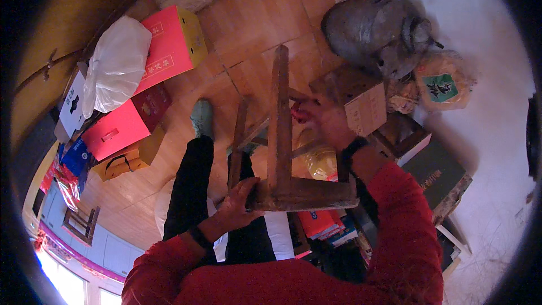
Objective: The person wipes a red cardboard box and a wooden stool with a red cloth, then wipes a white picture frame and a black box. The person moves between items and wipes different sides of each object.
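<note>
A worn wooden stool (278, 135) is tipped over in front of me, its legs pointing away and its seat edge nearest my body. My left hand (237, 204) is closed around the seat's left corner. My right hand (326, 120) is among the legs on the right side, closed on a small crumpled red thing (300, 113) beside a crossbar. Its kind is hard to make out, since the fingers cover most of it. A yellow bag (322, 162) shows behind the stool's right legs.
On the left, red cartons (116, 129) stand stacked, with a white plastic bag (118, 59) on them. To the right are a grey metal cylinder (367, 31), a cardboard box (364, 107), a wrapped package (443, 82) and a dark box (435, 172). My foot (201, 117) rests on the tiled floor.
</note>
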A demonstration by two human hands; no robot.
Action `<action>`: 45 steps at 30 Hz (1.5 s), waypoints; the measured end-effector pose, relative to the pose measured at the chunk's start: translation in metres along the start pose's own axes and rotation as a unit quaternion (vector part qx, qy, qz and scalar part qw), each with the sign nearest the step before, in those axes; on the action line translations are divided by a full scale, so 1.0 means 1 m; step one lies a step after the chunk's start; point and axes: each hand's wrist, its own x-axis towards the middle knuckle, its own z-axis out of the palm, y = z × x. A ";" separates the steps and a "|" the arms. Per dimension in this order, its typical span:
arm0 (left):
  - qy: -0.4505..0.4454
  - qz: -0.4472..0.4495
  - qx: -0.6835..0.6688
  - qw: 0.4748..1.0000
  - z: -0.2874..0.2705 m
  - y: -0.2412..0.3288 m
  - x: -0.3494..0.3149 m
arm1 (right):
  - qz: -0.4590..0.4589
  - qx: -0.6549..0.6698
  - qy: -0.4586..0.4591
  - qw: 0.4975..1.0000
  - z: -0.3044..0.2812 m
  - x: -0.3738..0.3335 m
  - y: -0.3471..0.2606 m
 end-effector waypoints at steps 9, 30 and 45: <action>-0.007 -0.002 -0.035 0.999 0.005 0.002 0.007 | 0.146 -0.122 -0.070 0.979 -0.050 -0.073 0.023; -0.006 0.006 0.043 0.999 -0.006 0.012 0.013 | 0.169 -0.025 0.164 0.972 -0.026 0.006 0.188; -0.021 -0.048 0.014 0.999 0.005 0.000 0.013 | 0.138 0.346 0.042 0.927 -0.058 -0.227 0.047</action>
